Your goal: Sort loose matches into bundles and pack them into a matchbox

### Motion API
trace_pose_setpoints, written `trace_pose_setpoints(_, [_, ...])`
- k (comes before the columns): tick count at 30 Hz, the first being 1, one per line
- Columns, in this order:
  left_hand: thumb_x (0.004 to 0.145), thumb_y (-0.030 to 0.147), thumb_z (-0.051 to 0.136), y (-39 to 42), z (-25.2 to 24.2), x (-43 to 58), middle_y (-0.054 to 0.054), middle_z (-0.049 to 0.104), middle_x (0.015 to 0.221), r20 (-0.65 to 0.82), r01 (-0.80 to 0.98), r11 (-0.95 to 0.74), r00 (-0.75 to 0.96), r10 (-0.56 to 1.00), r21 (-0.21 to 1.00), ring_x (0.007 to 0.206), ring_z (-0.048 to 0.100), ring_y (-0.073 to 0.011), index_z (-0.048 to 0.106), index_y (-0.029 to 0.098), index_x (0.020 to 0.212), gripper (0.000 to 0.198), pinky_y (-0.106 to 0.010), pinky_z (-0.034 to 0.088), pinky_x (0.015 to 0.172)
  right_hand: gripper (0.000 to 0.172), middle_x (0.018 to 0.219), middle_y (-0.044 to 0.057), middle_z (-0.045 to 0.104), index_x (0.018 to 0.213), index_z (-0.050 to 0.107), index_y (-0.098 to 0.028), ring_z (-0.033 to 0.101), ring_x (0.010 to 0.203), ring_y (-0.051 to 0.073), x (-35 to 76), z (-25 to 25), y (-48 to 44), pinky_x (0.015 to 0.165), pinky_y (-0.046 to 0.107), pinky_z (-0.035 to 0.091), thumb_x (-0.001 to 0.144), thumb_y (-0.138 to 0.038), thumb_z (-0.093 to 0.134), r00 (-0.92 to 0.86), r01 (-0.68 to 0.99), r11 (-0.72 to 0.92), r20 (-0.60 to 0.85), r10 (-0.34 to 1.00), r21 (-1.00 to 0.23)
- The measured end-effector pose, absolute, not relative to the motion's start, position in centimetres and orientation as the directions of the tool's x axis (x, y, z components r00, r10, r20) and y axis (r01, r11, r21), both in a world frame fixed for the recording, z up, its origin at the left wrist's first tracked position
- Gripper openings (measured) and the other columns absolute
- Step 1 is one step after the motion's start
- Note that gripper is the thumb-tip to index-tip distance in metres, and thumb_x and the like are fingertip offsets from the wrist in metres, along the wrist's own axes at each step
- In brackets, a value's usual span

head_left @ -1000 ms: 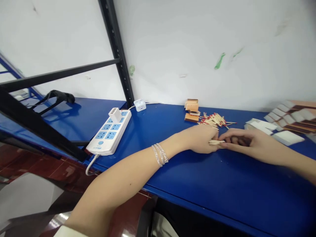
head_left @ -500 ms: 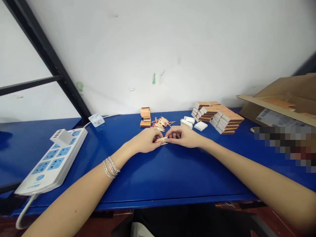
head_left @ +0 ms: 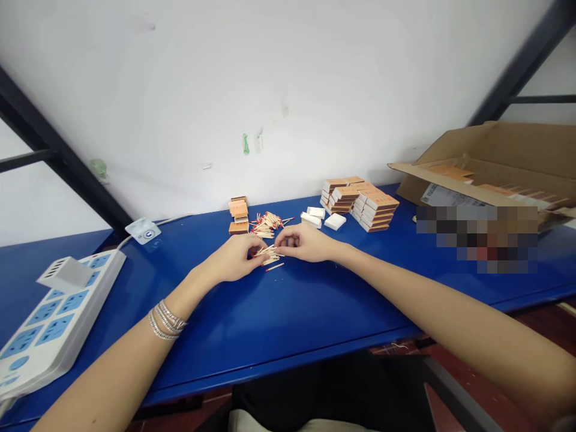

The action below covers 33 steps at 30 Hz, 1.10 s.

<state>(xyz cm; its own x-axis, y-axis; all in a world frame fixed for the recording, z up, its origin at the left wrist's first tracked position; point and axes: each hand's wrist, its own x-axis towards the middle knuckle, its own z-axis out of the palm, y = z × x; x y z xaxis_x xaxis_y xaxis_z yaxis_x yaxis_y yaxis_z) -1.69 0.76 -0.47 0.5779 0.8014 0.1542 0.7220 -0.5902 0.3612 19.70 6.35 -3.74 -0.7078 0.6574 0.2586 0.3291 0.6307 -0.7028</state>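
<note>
My left hand (head_left: pixel 234 258) and my right hand (head_left: pixel 303 243) meet over the blue metal table (head_left: pixel 288 324), pinching a small bundle of wooden matchsticks (head_left: pixel 268 254) between their fingers. The fingers hide part of the bundle. One red-tipped match (head_left: pixel 274 267) lies loose just below it. Behind my hands sits a loose heap of red-tipped matches (head_left: pixel 266 225). A short stack of brown matchboxes (head_left: pixel 239 215) stands to its left. Silver bracelets (head_left: pixel 164 320) circle my left wrist.
Stacked matchboxes (head_left: pixel 359 204) and white box trays (head_left: pixel 323 220) stand right of the heap. An open cardboard box (head_left: pixel 490 156) sits at the far right, partly covered by a blurred patch. A white-and-blue power strip (head_left: pixel 58 318) lies at the left, below black shelf uprights.
The view has swung slightly, so everything sits further left. The matchstick bundle looks more fanned, and one match now lies loose on the table below it.
</note>
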Motion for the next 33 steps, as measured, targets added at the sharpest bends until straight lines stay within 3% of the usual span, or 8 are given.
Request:
trace_pose_setpoints(5, [0.092,0.04,0.046,0.6,-0.3,-1.5,-0.003,0.062,0.074,0.143,0.731,-0.587,0.578,0.804,0.348,0.064,0.05,-0.0124,0.07,0.017,0.083,0.034,-0.026,0.036,0.06,0.048,0.079,0.002,0.064,0.1,0.069,-0.014,0.052,0.058,0.009,20.2,-3.1,6.3,0.054,0.022,0.041,0.068,-0.049,0.076,-0.751,0.36,0.587,0.148,0.644,-0.725])
trace_pose_setpoints(8, [0.091,0.041,0.048,0.6,-0.2,-1.6,-0.004,0.063,0.078,0.145,0.73,-0.592,0.581,0.801,0.341,0.065,0.051,-0.0125,0.071,0.018,0.086,0.033,-0.026,0.037,0.061,0.056,0.083,0.003,0.064,0.103,0.069,-0.016,0.054,0.067,0.012,20.2,-3.0,6.0,0.059,0.024,0.043,0.061,-0.051,0.081,-0.763,0.376,0.627,0.156,0.627,-0.682])
trace_pose_setpoints(13, [0.086,0.051,0.054,0.5,0.2,-1.9,-0.004,0.063,0.081,0.1,0.703,-0.6,0.614,0.783,0.382,0.068,0.052,-0.0135,0.071,0.018,0.093,0.038,-0.026,0.039,0.061,0.039,0.083,0.005,0.062,0.098,0.07,-0.016,0.053,0.068,0.013,19.5,-3.6,5.4,0.063,0.026,0.042,0.074,-0.046,0.073,-0.75,0.376,0.745,0.291,0.594,-0.552])
trace_pose_setpoints(16, [0.078,0.058,0.061,0.2,0.4,-2.0,-0.004,0.059,0.084,0.061,0.733,-0.594,0.611,0.789,0.333,0.073,0.052,-0.016,0.07,0.017,0.091,0.043,-0.028,0.04,0.065,0.029,0.082,0.005,0.062,0.091,0.069,-0.015,0.053,0.068,0.014,19.1,-3.9,5.2,0.063,0.027,0.041,0.078,-0.041,0.07,-0.74,0.365,0.777,0.347,0.577,-0.513])
trace_pose_setpoints(20, [0.083,0.052,0.058,-0.2,0.2,-1.7,-0.005,0.057,0.084,0.036,0.758,-0.589,0.605,0.795,0.28,0.077,0.052,-0.0181,0.069,0.018,0.088,0.037,-0.03,0.04,0.069,0.027,0.084,0.006,0.062,0.089,0.068,-0.015,0.052,0.068,0.013,19.1,-3.9,5.2,0.063,0.027,0.04,0.078,-0.04,0.07,-0.733,0.367,0.784,0.363,0.575,-0.501])
trace_pose_setpoints(25, [0.089,0.045,0.052,-0.3,-0.1,-1.4,-0.006,0.058,0.084,0.054,0.761,-0.592,0.601,0.797,0.263,0.076,0.053,-0.0178,0.07,0.018,0.094,0.033,-0.03,0.041,0.068,0.028,0.084,0.005,0.064,0.086,0.07,-0.016,0.052,0.068,0.013,19.7,-3.3,5.4,0.063,0.026,0.041,0.076,-0.042,0.072,-0.777,0.344,0.767,0.295,0.557,-0.541])
trace_pose_setpoints(33, [0.088,0.04,0.054,-0.8,-0.4,-0.8,-0.006,0.062,0.086,0.098,0.768,-0.582,0.579,0.809,0.268,0.078,0.056,-0.0182,0.065,0.016,0.094,0.026,-0.029,0.042,0.067,0.036,0.076,0.002,0.067,0.091,0.071,-0.016,0.056,0.065,0.012,20.3,-3.0,5.9,0.058,0.024,0.042,0.07,-0.045,0.075,-0.793,0.338,0.619,0.14,0.593,-0.709])
